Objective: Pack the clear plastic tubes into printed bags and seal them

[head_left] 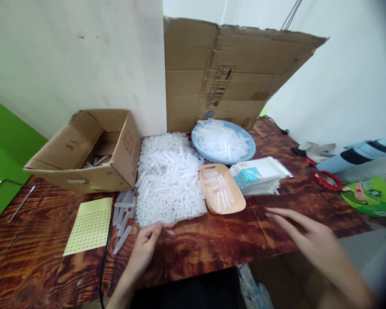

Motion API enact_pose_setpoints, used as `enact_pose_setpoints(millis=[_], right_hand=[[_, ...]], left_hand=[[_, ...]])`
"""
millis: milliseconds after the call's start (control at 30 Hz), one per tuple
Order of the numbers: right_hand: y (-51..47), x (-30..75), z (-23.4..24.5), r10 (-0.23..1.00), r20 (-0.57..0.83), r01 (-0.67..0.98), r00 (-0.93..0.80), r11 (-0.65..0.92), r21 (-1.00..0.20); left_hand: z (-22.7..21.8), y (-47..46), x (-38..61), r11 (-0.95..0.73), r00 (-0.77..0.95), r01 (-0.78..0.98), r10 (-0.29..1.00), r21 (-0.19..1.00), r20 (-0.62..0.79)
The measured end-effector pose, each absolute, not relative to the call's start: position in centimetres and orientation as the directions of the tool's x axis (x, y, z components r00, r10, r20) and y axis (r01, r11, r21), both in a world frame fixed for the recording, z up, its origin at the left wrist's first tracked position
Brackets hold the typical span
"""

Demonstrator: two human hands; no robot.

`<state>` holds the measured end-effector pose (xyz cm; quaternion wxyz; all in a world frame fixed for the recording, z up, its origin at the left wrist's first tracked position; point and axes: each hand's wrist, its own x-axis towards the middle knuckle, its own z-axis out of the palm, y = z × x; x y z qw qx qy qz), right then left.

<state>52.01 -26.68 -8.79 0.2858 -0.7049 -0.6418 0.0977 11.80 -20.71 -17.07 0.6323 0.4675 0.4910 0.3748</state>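
My left hand point(146, 244) rests on the brown wooden table point(212, 244) at the near edge of a heap of small white plastic parts and clear tubes point(169, 178). Its fingers curl loosely and its thumb and fingertips touch the heap's edge; whether they hold a piece I cannot tell. My right hand point(305, 238) hovers flat over the table with fingers stretched out, empty, a little in front of a stack of small printed plastic bags point(260, 174). A peach oval tray point(221, 189) holding a few clear tubes lies between the heap and the bags.
A blue bowl point(223, 141) full of clear tubes stands behind the tray. An open cardboard box point(90, 150) sits at the left, a sheet of yellow dot stickers point(90, 225) before it. Flattened cardboard point(225, 73) leans on the wall. A blue bottle point(357, 156) lies at the right.
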Motion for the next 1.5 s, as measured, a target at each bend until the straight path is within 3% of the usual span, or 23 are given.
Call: enact_pose_setpoints(millis=[67, 133, 233, 367, 467, 533, 600, 667, 733, 867, 967, 1100, 1267, 1367, 1433, 1500], right_hand=[[-20.3, 49.8, -11.2, 0.988, 0.150, 0.883, -0.033, 0.099, -0.460], [-14.6, 47.5, -13.5, 0.980, 0.054, 0.948, -0.189, 0.197, -0.252], [-9.6, 45.5, -15.9, 0.962, 0.038, 0.942, -0.270, 0.272, -0.196], [-8.7, 45.7, -16.1, 0.941, 0.097, 0.910, -0.324, 0.338, -0.240], [-10.2, 45.5, -14.7, 0.949, 0.250, 0.851, -0.192, 0.288, -0.439], [-11.4, 44.8, -13.6, 0.957, 0.277, 0.766, -0.090, 0.244, -0.595], [-12.4, 44.5, -12.4, 0.951, 0.309, 0.748, -0.028, 0.225, -0.625], [-13.1, 45.2, -11.5, 0.898, 0.435, 0.828, 0.061, 0.197, -0.525], [-13.5, 47.2, -11.2, 0.828, 0.545, 0.933, 0.131, 0.084, -0.351], [-14.4, 51.5, -12.1, 0.893, 0.439, 0.994, 0.095, -0.111, 0.011], [-15.2, 52.2, -13.0, 0.906, 0.423, 0.992, 0.019, -0.069, 0.105], [-16.0, 50.8, -13.8, 0.792, 0.611, 1.000, 0.014, 0.001, -0.024], [-16.2, 50.9, -14.8, 0.796, 0.600, 0.996, 0.079, -0.085, -0.018], [-16.9, 50.6, -15.0, 0.743, 0.668, 0.999, 0.043, -0.029, -0.033], [-17.9, 48.6, -14.8, 0.693, 0.721, 0.991, 0.008, 0.090, -0.098], [-19.1, 44.9, -14.6, 0.722, 0.681, 0.932, -0.118, 0.317, -0.174]], left_hand=[[-17.2, -20.7, 11.1, 0.271, 0.164, -0.002, 0.950, 0.963, -0.267], [-17.3, -20.8, 10.7, 0.257, 0.085, -0.007, 0.963, 0.966, -0.256], [-17.1, -20.9, 10.3, 0.207, -0.006, 0.046, 0.978, 0.977, -0.207], [-16.4, -20.4, 10.6, 0.108, 0.010, 0.244, 0.993, 0.964, -0.114], [-16.5, -19.2, 11.8, -0.045, 0.102, 0.443, 0.995, 0.895, 0.000], [-17.2, -18.0, 13.1, -0.169, 0.196, 0.536, 0.978, 0.827, 0.073], [-18.1, -16.7, 14.6, -0.280, 0.287, 0.593, 0.949, 0.755, 0.127], [-19.0, -15.6, 16.0, -0.361, 0.357, 0.647, 0.922, 0.672, 0.152], [-19.7, -14.8, 17.0, -0.394, 0.391, 0.697, 0.909, 0.600, 0.143], [-20.5, -14.1, 17.5, -0.354, 0.359, 0.723, 0.926, 0.593, 0.116], [-20.6, -14.2, 17.3, -0.343, 0.334, 0.700, 0.932, 0.627, 0.138], [-19.4, -14.6, 17.1, -0.345, 0.284, 0.634, 0.936, 0.692, 0.207], [-16.5, -15.1, 17.1, -0.260, 0.228, 0.491, 0.959, 0.831, 0.166], [-15.5, -15.4, 17.1, -0.089, 0.176, 0.328, 0.984, 0.941, 0.032], [-15.1, -15.4, 17.3, 0.139, 0.180, 0.088, 0.972, 0.986, -0.153], [-14.7, -15.4, 17.6, 0.374, 0.298, -0.181, 0.902, 0.910, -0.311]])
